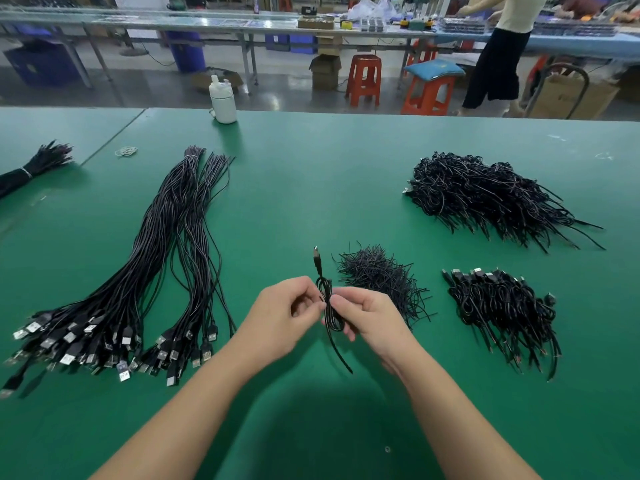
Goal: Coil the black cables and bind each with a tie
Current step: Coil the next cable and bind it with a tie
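Above a green worktable (311, 188), a worker's left hand (284, 313) and right hand (367, 317) pinch a coiled black USB cable (329, 306) at its waist, fingers clamped around the loops. Binding appears underway; the next move likely calls for twisting a tie from the pile of ties (381, 275) just beside.

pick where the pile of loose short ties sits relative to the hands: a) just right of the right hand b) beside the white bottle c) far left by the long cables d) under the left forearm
a: the pile of short ties lies on the green table directly right of the right hand, which with the left hand holds the coiled cable.
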